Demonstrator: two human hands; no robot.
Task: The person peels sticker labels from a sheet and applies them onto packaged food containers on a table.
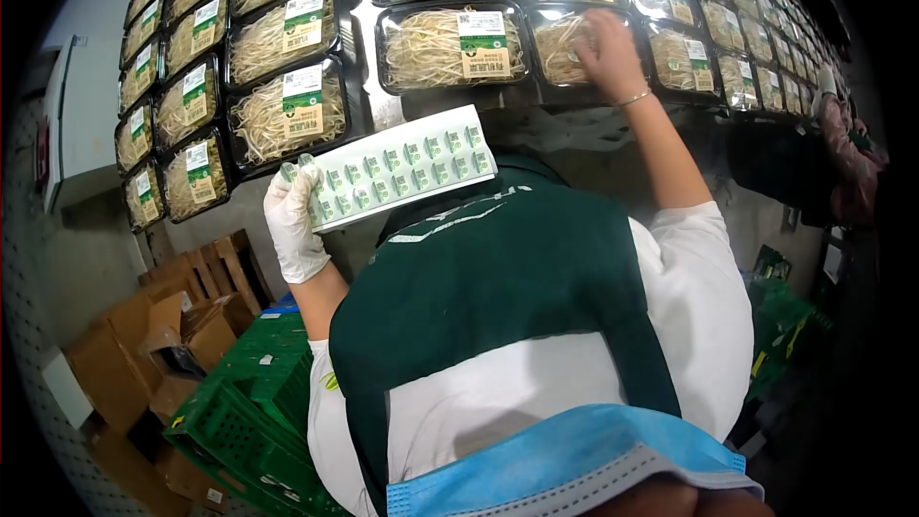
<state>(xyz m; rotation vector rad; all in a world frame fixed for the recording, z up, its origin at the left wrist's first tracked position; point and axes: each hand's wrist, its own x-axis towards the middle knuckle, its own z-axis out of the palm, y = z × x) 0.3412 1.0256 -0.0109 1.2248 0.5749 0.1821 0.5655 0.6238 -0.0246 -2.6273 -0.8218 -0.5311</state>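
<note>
My left hand (293, 228), in a white glove, grips the left end of a sheet of small green and white stickers (402, 168), held tilted in front of the dark green apron. Bare and wearing a bracelet, my right hand (613, 59) is over a clear-lidded pack of bean sprouts (555, 43) in the front row. Its fingers are bent down at the lid and partly cover the pack; anything between them is hidden. Beside it on the left lies another bean sprout pack (421, 48) with a green, white and tan label (485, 43).
Rows of labelled bean sprout packs (287, 33) cover the metal table (383, 107) to both sides. Green plastic crates (239, 402) and cardboard boxes (120, 354) stand at lower left. Another person's sleeve (842, 139) shows at far right.
</note>
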